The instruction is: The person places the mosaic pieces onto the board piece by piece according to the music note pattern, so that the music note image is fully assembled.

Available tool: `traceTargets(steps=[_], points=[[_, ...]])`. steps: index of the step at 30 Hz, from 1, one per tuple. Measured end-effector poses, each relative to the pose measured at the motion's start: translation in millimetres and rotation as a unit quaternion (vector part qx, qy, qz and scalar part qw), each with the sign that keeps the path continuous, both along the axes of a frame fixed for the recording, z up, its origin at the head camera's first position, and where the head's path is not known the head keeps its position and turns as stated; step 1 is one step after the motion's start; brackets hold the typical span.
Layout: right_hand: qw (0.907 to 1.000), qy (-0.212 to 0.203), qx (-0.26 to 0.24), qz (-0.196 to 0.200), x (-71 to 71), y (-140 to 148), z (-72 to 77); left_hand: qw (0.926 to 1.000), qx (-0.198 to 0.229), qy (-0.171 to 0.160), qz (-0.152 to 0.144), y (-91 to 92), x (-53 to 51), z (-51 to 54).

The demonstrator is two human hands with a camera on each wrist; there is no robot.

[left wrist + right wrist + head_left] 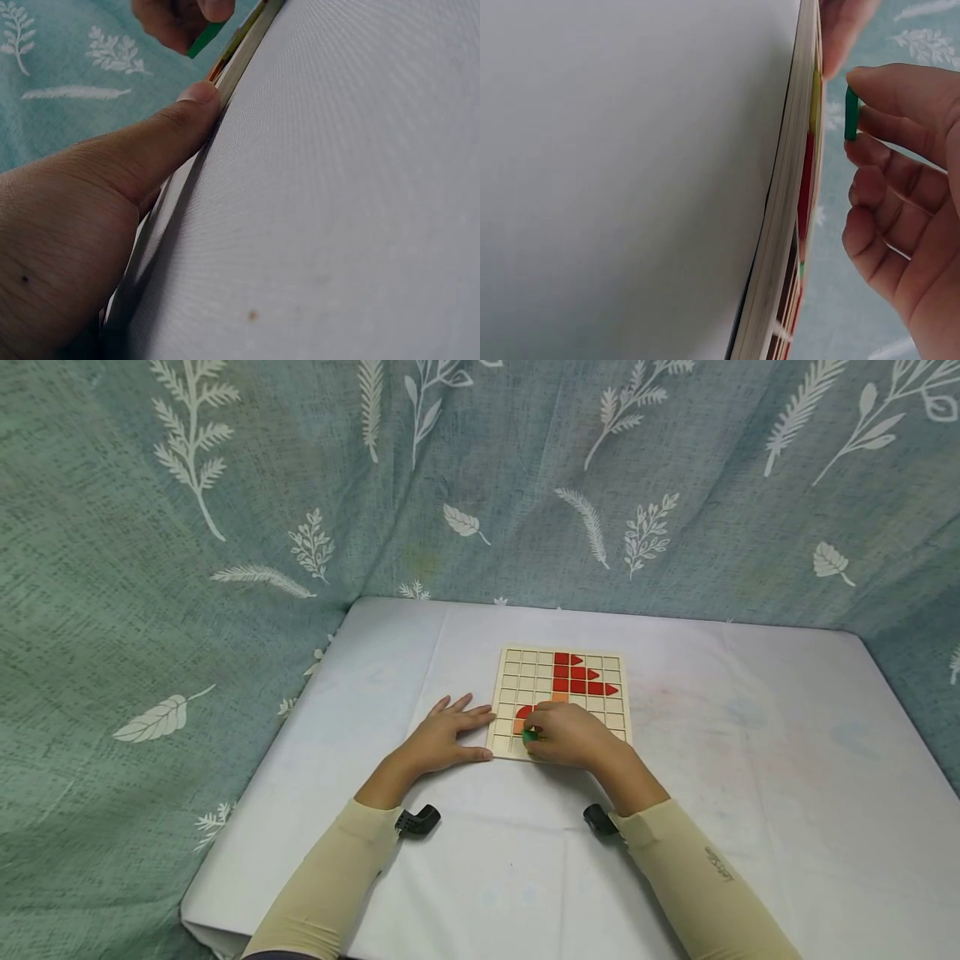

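Observation:
A square wooden board (507,693) with a grid of cells lies on the white-covered table. Red pieces (572,673), squares with pointed ends, fill stepped rows at its far side. Nearer, an orange square (519,727) and a rounded red piece (524,712) sit in the grid. My right hand (573,735) pinches a small green piece (851,114) between thumb and fingers, just above the board, hiding part of the grid. With fingers spread, my left hand (442,739) rests at the board's left edge, its thumb (180,124) touching the edge.
The white tablecloth (720,760) spreads around the board. A green-blue curtain (510,485) with white leaf prints hangs behind and to the left. Black devices (420,821) are worn at both wrists, over beige sleeves (330,868).

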State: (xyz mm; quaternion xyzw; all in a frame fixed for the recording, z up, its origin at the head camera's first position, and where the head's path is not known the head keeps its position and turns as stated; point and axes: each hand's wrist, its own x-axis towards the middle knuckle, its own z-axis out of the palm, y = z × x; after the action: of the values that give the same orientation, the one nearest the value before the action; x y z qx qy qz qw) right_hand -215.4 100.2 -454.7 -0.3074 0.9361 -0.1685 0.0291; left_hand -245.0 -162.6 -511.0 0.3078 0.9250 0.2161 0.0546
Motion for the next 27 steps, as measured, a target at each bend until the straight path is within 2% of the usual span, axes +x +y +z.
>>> traceTargets(steps=[17,27], points=[[0.9979,-0.014,0.062,0.008,-1.8,-18,-2.6,1.0000,0.000,-0.006,0.004,-0.7,-0.1,-0.4],[0.9970,-0.008,0.076,0.008,-1.9,-19,-4.3,1.0000,0.000,-0.010,0.002,0.6,0.2,2.3]])
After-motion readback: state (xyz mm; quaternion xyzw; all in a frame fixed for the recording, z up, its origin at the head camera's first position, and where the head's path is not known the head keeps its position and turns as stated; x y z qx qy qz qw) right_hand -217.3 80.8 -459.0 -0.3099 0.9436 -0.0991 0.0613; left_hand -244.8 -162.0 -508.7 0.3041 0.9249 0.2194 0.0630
